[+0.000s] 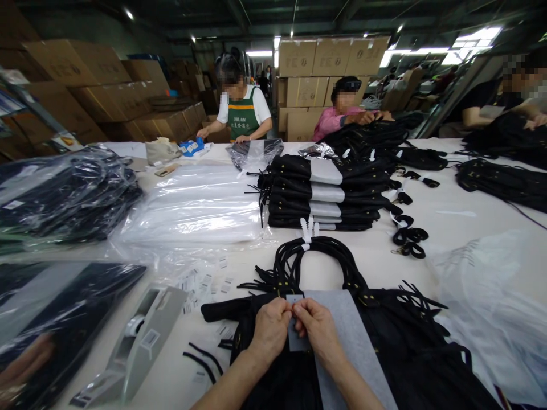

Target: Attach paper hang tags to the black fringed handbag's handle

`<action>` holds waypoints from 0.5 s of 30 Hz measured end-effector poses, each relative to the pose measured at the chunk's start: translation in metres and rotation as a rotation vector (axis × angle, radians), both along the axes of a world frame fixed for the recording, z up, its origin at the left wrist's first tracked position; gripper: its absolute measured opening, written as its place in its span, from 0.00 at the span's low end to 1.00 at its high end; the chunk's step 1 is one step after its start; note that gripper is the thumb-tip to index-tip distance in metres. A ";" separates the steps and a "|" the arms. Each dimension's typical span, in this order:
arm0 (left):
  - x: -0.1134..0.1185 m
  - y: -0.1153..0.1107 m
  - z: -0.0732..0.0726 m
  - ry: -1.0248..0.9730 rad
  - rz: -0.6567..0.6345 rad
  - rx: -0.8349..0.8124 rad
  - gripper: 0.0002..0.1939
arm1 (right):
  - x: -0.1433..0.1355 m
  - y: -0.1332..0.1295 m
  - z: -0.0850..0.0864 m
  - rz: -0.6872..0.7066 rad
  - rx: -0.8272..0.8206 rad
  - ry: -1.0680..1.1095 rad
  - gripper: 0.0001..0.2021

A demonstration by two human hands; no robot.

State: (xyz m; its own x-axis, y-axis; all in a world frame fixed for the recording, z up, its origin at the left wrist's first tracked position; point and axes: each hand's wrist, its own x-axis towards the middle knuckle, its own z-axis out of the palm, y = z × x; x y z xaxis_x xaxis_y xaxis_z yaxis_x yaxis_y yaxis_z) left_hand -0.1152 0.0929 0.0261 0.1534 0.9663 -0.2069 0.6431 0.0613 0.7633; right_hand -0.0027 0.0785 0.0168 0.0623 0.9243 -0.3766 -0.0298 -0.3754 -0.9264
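Both of my hands meet over a black bag [277, 370] at the front centre. My left hand [272, 323] is closed in a pinch at the top of a grey hang tag [296, 340]. My right hand [314, 327] pinches at the same spot, its fingertips against the left ones. Whatever small piece lies between the fingertips is too small to make out. The tag hangs down between the hands. A pale grey sheet [354, 341] lies on the bag, and black looped handles [329, 246], bound with a white tie [306, 246], extend beyond it.
Folded black bags [290, 191] are stacked ahead, beside clear plastic bags [200, 199]. A grey tape dispenser [147, 336] and barcode labels [205, 285] lie left. Bagged goods [64, 188] fill the far left; black straps [412, 234] and white plastic [482, 302] lie right. People work across the table.
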 end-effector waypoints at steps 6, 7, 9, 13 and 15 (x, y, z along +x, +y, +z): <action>-0.001 -0.001 -0.009 0.000 0.015 0.004 0.08 | 0.001 0.002 -0.005 0.027 -0.033 -0.002 0.10; -0.001 -0.001 -0.010 -0.001 0.018 0.001 0.08 | -0.001 0.002 -0.005 0.023 -0.029 -0.012 0.09; -0.001 0.001 -0.010 -0.009 0.012 -0.004 0.08 | -0.006 0.002 -0.005 0.015 -0.018 -0.039 0.09; -0.006 0.005 -0.004 -0.039 -0.048 0.013 0.10 | -0.008 -0.005 0.010 -0.003 0.033 -0.128 0.06; -0.014 0.005 -0.002 -0.062 -0.115 0.015 0.11 | 0.004 -0.017 0.025 -0.028 0.140 -0.249 0.06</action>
State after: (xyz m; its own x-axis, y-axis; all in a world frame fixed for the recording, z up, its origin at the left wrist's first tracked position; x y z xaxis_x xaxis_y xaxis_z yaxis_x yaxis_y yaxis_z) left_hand -0.1292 0.0974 0.0244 0.2751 0.9446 -0.1793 0.5972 -0.0217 0.8018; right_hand 0.0015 0.0619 0.0414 0.1627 0.9629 -0.2154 0.1966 -0.2455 -0.9492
